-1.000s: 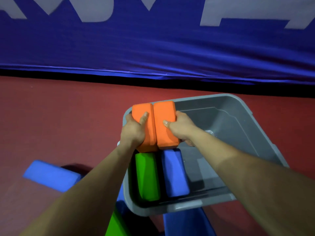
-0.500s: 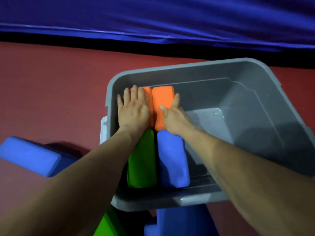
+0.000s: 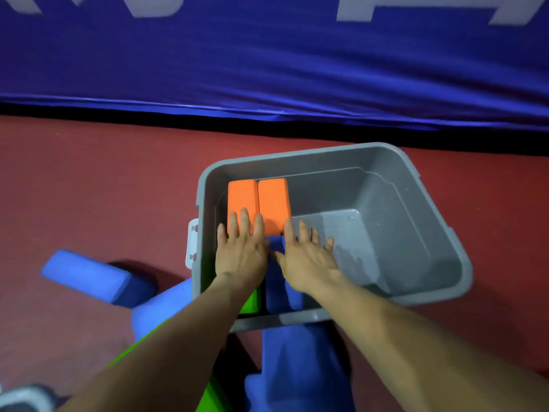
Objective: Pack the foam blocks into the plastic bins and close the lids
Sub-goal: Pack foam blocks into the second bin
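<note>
Fingers (image 3: 244, 221) of left hand (image 3: 242, 257) and right hand (image 3: 309, 258) lie straight, spread, gripping nothing, over one green block (image 3: 251, 301) and one blue block (image 3: 277, 292); two orange blocks (image 3: 242, 197) sit beyond, all inside one grey bin (image 3: 416, 233).

The left hand (image 3: 242, 254) and its forearm cover nearly all of the green block (image 3: 251, 301) in the grey bin (image 3: 430, 233); only a sliver shows at the bin's 7 o'clock. Beside it, the blue block (image 3: 279, 292) shows just a strip between the wrists, and the right hand (image 3: 309, 257) hides its far end. Whether either palm rests on foam cannot be told. At the frame's 6 o'clock a second blue block (image 3: 297, 367) and a second green block (image 3: 211, 394) run off the bottom edge. At 7 o'clock a blurred pale grey object (image 3: 23, 396) is cut by the corner and cannot be identified. The banner (image 3: 267, 69) has pale letters at 12 o'clock, cropped by the top edge.
</note>
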A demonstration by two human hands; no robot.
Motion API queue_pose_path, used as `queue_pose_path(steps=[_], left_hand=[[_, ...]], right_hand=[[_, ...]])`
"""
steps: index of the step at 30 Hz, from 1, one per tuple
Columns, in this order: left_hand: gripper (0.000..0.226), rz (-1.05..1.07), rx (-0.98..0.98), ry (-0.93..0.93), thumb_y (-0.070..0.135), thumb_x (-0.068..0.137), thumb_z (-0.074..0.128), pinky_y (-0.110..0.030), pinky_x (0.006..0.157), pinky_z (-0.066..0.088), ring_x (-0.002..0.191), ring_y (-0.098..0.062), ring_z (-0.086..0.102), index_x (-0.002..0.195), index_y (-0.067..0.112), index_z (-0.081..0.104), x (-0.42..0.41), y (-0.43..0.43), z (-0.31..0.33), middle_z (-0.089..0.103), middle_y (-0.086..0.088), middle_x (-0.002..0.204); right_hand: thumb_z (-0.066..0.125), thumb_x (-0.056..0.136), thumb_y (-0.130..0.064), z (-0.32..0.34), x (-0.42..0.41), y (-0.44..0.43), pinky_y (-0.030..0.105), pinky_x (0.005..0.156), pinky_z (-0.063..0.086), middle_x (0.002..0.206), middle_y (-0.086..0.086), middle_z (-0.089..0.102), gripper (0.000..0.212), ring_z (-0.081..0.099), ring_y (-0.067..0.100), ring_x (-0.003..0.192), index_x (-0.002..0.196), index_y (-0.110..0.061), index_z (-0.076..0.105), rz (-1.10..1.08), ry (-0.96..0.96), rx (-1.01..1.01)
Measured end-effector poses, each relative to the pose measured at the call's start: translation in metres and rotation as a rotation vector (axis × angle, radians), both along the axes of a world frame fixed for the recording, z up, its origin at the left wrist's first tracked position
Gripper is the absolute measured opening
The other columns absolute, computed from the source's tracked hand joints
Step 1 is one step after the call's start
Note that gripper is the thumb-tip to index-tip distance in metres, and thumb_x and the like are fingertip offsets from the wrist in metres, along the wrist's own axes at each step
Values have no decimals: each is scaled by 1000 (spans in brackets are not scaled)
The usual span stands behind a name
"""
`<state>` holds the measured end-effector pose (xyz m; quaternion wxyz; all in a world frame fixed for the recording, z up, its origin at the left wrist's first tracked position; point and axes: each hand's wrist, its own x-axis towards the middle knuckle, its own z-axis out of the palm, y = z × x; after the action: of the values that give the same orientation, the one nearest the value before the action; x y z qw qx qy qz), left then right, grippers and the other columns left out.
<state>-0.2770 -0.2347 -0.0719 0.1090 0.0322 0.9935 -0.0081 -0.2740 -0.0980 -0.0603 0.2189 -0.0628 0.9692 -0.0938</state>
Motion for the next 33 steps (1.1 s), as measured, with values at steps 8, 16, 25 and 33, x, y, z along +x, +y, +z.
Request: queue_pose_path(steps=[8, 16, 25, 33], left_hand=[[68, 15, 7, -36, 49, 103, 32, -50, 121, 12, 153, -34, 4, 159, 17, 7, 109, 30, 98, 2, -14, 166], [75, -103, 54, -29, 45, 66, 85, -66, 90, 49, 117, -44, 61, 127, 6, 66, 234, 84, 166, 62, -24, 131], [86, -197, 67, -109, 58, 97, 40, -53, 122, 9, 153, -32, 5, 158, 10, 4, 310, 135, 179, 5, -15, 166], [92, -216, 35, -198, 57, 95, 50, -51, 121, 10, 152, -32, 8, 158, 8, 5, 291, 153, 127, 8, -14, 165]], right_hand=[[37, 100, -55, 101, 111, 39, 64, 116, 10, 165, 15, 1, 81, 3, 39, 152, 159, -15, -3, 27, 14, 4], [42, 98, -56, 185, 244, 95, 63, 117, 10, 166, 13, -1, 84, 2, 37, 152, 159, -16, 0, -74, -6, -4], [51, 95, -55, 205, 323, 144, 62, 118, 12, 166, 14, 0, 90, 2, 37, 152, 159, -17, 1, -162, -60, -5], [53, 95, -53, 139, 323, 173, 61, 117, 13, 166, 15, 2, 89, 5, 39, 152, 159, -19, 2, -211, -171, -19]])
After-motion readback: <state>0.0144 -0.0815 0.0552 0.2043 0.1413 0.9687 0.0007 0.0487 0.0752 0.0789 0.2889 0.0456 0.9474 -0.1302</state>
